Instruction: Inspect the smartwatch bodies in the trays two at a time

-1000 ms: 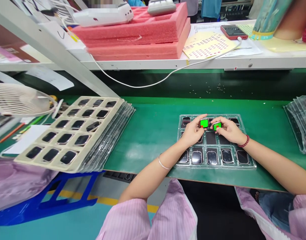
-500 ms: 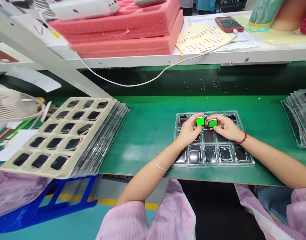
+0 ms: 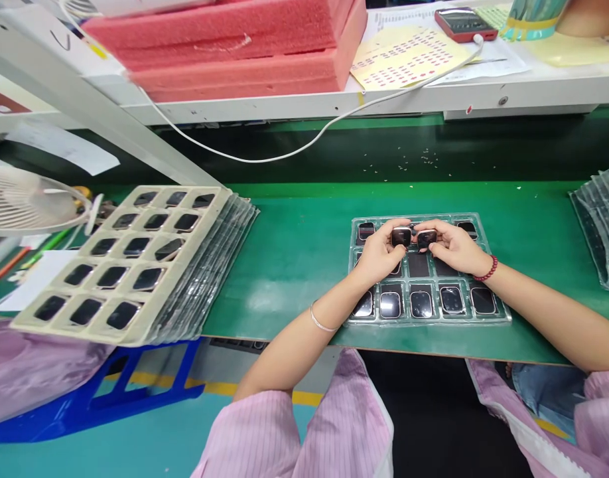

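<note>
My left hand is closed on a smartwatch, its dark screen facing me. In my right hand a second smartwatch is held the same way, also dark. The two watches are side by side, close together, above a clear plastic tray. Square watch units sit in the tray's pockets, with a full row along the near edge, including one watch in the middle. My hands hide part of the far and middle rows.
To the left, a cream tray of watches tops a stack of clear trays. Another clear tray stack stands at the right edge. A white cable hangs below the shelf. A fan is at far left.
Both watch screens have gone from bright green to dark. My hands still hold the watches in nearly the same place. The camera view has tilted slightly downward.
</note>
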A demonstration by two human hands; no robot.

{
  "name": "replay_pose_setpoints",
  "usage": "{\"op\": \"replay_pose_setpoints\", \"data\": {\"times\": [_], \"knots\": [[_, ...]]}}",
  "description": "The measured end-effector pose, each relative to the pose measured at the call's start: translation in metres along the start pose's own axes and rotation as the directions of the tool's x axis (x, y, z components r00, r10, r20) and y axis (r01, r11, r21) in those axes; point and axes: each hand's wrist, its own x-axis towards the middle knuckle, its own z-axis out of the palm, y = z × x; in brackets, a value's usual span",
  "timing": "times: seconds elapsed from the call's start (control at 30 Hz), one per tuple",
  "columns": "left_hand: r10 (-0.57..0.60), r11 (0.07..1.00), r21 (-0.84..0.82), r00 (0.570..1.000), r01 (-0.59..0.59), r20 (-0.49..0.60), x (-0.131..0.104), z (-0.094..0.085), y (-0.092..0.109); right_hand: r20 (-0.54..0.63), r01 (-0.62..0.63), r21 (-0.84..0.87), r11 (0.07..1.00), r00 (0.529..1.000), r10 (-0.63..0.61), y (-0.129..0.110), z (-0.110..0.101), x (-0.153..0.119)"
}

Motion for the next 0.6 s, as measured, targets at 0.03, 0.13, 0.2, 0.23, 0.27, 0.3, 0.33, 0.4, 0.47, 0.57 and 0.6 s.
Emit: {"op": "replay_pose_setpoints", "data": {"times": [0.03, 0.13, 0.2, 0.23, 0.27, 0.3, 0.33, 0.4, 0.47, 0.57, 0.6], "knots": [[0.005, 1.000, 0.004, 1.000, -0.005, -0.005, 0.000, 0.000, 0.000, 0.001, -0.001, -0.002, 1.000, 1.000, 0.001, 0.000, 0.000, 0.000], [0.005, 1.000, 0.008, 1.000, -0.005, -0.009, 0.001, -0.001, -0.001, 0.006, -0.009, -0.017, 1.000, 1.000, 0.009, -0.001, 0.000, -0.001], [-0.003, 1.000, 0.002, 1.000, 0.003, -0.002, 0.001, -0.002, 0.000, 0.010, -0.014, -0.034, 0.999, 1.000, 0.015, -0.002, -0.001, -0.001], [-0.008, 1.000, -0.004, 1.000, 0.008, 0.000, 0.001, -0.002, 0.001, 0.007, -0.015, -0.042, 0.999, 1.000, 0.016, -0.002, -0.001, -0.001], [-0.011, 1.000, -0.016, 1.000, 0.011, 0.002, 0.001, -0.002, 0.002, 0.000, -0.013, -0.050, 0.999, 1.000, 0.013, -0.001, -0.001, -0.001], [-0.015, 0.999, -0.037, 1.000, 0.015, 0.006, 0.001, -0.002, 0.002, -0.012, -0.007, -0.057, 0.998, 1.000, 0.006, 0.000, -0.002, -0.001], [-0.019, 0.998, -0.066, 1.000, 0.020, 0.014, 0.001, -0.002, 0.003, -0.026, 0.002, -0.065, 0.998, 1.000, -0.004, 0.001, -0.002, -0.001], [-0.031, 0.988, -0.148, 0.999, 0.037, 0.042, 0.001, -0.002, 0.004, -0.054, 0.013, -0.083, 0.996, 0.998, -0.017, 0.004, -0.001, -0.002], [-0.060, 0.972, -0.224, 0.995, 0.077, 0.080, 0.002, -0.003, 0.004, -0.070, 0.000, -0.076, 0.997, 0.998, -0.005, 0.007, -0.001, -0.002], [-0.131, 0.946, -0.279, 0.983, 0.162, 0.126, 0.005, -0.006, 0.004, -0.077, -0.057, 0.008, 0.998, 0.995, 0.057, 0.009, 0.000, -0.002], [-0.157, 0.937, -0.292, 0.979, 0.190, 0.133, 0.006, -0.007, 0.005, -0.078, -0.074, 0.042, 0.996, 0.994, 0.077, 0.008, 0.000, -0.001]]}}
